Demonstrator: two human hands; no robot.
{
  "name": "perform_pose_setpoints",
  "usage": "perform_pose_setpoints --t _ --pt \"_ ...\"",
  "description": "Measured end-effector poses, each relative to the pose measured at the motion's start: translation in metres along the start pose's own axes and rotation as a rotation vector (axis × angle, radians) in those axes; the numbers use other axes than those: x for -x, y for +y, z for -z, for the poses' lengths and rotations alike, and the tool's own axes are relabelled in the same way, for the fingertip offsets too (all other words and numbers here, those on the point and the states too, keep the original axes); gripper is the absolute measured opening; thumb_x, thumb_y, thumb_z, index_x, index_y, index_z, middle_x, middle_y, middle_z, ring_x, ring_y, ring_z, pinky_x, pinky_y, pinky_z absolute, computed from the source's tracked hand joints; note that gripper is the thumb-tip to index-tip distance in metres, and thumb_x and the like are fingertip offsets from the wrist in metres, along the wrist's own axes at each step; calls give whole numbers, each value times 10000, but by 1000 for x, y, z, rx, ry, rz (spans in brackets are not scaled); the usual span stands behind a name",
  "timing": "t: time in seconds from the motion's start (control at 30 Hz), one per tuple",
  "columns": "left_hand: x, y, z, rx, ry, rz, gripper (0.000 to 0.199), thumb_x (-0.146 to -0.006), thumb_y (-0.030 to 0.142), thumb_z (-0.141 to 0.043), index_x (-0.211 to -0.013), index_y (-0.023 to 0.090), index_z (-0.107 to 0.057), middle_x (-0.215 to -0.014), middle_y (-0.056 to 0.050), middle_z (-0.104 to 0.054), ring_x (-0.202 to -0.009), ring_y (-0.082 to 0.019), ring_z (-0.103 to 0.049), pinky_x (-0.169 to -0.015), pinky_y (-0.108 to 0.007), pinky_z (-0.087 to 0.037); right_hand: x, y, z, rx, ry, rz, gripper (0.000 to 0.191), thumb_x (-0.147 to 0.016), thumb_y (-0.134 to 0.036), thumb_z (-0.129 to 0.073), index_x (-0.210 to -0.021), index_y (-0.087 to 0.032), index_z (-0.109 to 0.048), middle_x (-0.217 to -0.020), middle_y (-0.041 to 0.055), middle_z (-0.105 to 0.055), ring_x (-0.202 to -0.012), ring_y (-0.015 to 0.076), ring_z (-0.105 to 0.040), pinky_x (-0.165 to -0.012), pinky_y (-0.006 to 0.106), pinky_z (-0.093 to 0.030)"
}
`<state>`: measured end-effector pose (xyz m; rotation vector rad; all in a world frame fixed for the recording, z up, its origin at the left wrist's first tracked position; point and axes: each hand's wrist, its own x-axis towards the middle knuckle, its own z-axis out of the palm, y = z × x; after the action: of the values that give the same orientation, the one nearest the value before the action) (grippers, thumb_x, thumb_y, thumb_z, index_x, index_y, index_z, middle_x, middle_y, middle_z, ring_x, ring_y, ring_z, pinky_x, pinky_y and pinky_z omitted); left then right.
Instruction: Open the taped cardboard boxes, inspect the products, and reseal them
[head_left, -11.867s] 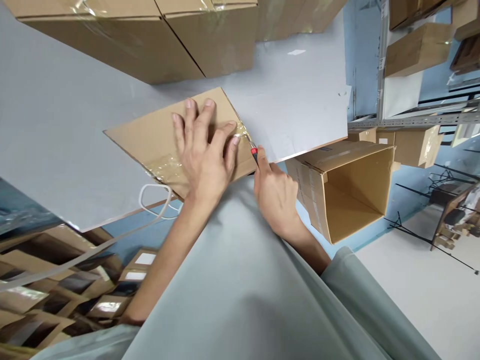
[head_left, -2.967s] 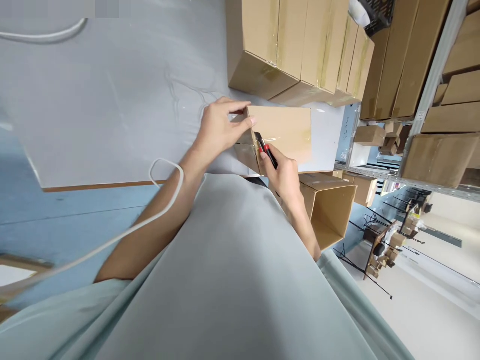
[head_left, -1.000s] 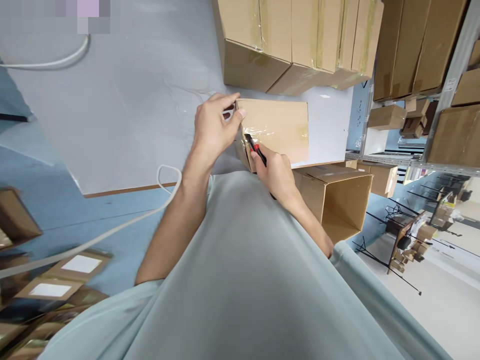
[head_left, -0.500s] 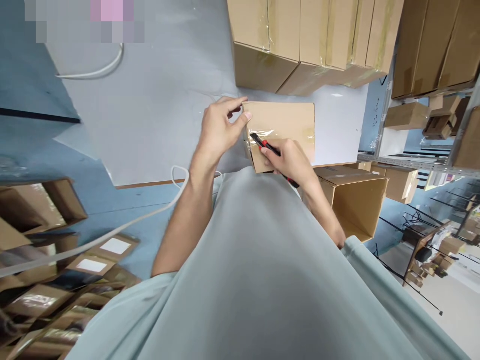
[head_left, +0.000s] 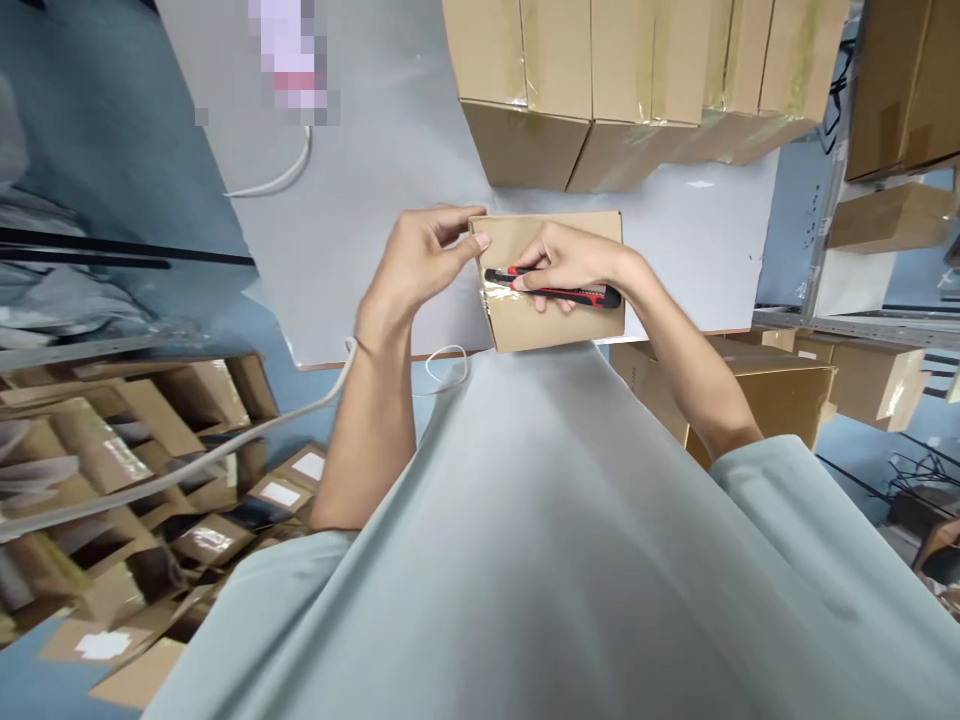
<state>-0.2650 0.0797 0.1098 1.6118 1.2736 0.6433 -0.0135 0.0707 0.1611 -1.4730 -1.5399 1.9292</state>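
Note:
A small cardboard box (head_left: 555,325) with clear tape on its top lies at the near edge of the white table (head_left: 352,200). My left hand (head_left: 429,258) grips the box's left far corner, thumb on top and fingers behind the edge. In my right hand (head_left: 559,262) is a red and black box cutter (head_left: 574,294), held nearly flat over the box. Its tip is at the tape near the left edge of the box. The fingers of my right hand are wrapped round the cutter's handle.
Several taped cartons (head_left: 540,145) stand at the table's far side. An open carton (head_left: 780,400) is at the right, below table height. A white cable (head_left: 247,455) crosses at the left, above many open boxes (head_left: 180,410).
My right hand has turned, so the cutter now lies flatter, its handle pointing right over the box. My right forearm has swung out to the right. The view has shifted.

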Motion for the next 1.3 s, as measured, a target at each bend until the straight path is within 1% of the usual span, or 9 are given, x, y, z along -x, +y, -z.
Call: perform_pose_setpoints --t 0.23,0.4,0.57,0.63,0.8,0.93,1.1,1.2,1.3 --pt "-8 5 -3 -35 -10 46 868 -731 1048 -785 -1222 335 -849 -1231 10 -865 -1318 -332 -724 -1147 -614 -598 15 11 -24 45 41 38 321 -978 -320 -949 -787 -238 -704 -609 -19 -721 -514 158 -641 -513 298 -587" --pt "-15 7 -6 -23 -31 59 724 -799 964 -796 -1153 335 -850 -1184 -26 -845 -1246 -330 -731 -1032 -555 -593 20 13 -51 46 125 4 342 -1055 -394 -849 -797 -238 -686 -670 5 -745 -531 177 -665 -527 320 -596" --pt "-17 9 4 -71 -72 88 793 -832 947 -773 -1211 251 -819 -1084 18 -796 -1186 -240 -632 -1044 -482 -521 28 5 -81 84 232 -18 389 -1133 -417 -745 -799 -246 -638 -743 2 -767 -521 139 -646 -516 271 -546" --pt "-16 12 6 -82 -84 105 771 -829 917 -801 -1205 244 -821 -1061 20 -769 -1138 -222 -610 -1000 -448 -508 30 -1 -73 79 165 -34 384 -1110 -421 -792 -805 -238 -648 -749 4 -775 -515 126 -646 -494 248 -529" --pt "-14 16 -3 -68 -74 82 494 -869 682 -892 -1101 249 -850 -1023 -18 -754 -1050 -252 -657 -869 -425 -519 25 -17 -26 43 -75 -165 383 -983 -422 -958 -810 -207 -693 -736 25 -811 -453 117 -623 -447 247 -531" --pt "-17 6 -6 -47 -60 29 306 -853 522 -910 -1039 282 -873 -1081 -40 -790 -968 -271 -699 -853 -451 -562 13 -24 -30 47 -56 -250 364 -980 -427 -958 -834 -224 -694 -626 9 -769 -469 160 -655 -479 269 -591" --pt "-25 -6 -3 -63 -60 -2 258 -830 452 -906 -1048 313 -893 -1118 -44 -833 -948 -284 -731 -901 -468 -618 19 -29 -80 183 127 -224 286 -1100 -390 -785 -887 -227 -686 -677 62 -789 -656 246 -771 -661 335 -673" --pt "-28 -7 -5 -52 -65 -16 273 -821 443 -912 -1057 308 -895 -1147 -48 -849 -982 -305 -759 -919 -479 -644 46 -28 -107 489 352 -173 232 -1149 -305 -657 -941 -214 -703 -853 119 -838 -879 298 -823 -851 368 -647" --pt "-27 -7 -9 -42 -69 -28 284 -850 465 -893 -1080 298 -896 -1210 -54 -855 -1017 -321 -785 -983 -523 -654 78 -13 -119 652 540 -175 229 -1184 -375 -585 -1079 -221 -717 -950 118 -839 -985 324 -818 -893 370 -584"
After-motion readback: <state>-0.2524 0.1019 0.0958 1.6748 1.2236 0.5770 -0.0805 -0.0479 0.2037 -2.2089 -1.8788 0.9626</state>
